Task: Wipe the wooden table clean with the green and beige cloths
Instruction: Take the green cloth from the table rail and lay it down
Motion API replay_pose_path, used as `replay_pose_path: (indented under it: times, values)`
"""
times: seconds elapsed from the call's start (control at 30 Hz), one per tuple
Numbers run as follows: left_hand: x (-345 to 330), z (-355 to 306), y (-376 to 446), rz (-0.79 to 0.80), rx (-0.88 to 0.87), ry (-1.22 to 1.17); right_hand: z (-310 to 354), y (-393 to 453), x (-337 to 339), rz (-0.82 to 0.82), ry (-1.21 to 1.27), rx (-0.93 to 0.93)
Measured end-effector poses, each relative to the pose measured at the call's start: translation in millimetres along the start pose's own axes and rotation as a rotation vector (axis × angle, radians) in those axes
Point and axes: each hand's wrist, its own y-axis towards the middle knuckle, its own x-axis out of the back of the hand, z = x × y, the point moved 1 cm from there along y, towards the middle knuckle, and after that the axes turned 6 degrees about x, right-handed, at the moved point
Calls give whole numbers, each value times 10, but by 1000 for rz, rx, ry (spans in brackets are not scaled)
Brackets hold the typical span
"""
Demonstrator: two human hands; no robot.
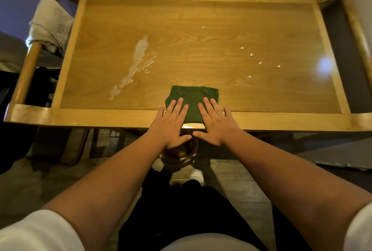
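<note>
So both hands, left hand (171,123) and right hand (216,123), lie flat with straight fingers on the folded dark green cloth (192,99) at the wooden counter's (201,49) near edge, probably for pressure. Milky spill (136,59) untouched; frayed beige cloth (51,24) hangs on the left rail.

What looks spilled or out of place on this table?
A whitish liquid streak runs diagonally across the wooden table, left of the green cloth. Small white crumbs are scattered on its right side. Neither has been wiped yet.
</note>
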Motion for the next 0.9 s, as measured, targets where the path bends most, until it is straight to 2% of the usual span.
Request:
replay_pose_path:
  times: [0.2, 0.3, 0.43, 0.63, 0.8, 0.9]
  values:
    - [26, -49, 17, 14, 21, 47, 16, 6, 2, -9, 17, -11]
    - [-11, -76, -65, -49, 51, -15, 60, -34, 21, -11, -3, -29]
    - [-48, -105, -220, -136, 75, -106, 289, -182, -38, -165, 47, -32]
    - [-196, -44, -550, -96, 134, -196, 635, -451, -244, -392, 85, 125]
    - [-471, 35, -847, -33, 151, -152, 669, -513, -420, -257, 93, 113]
    - [-623, 96, -967, 29, 143, -121, 732, -566, -528, -199, 47, 166]
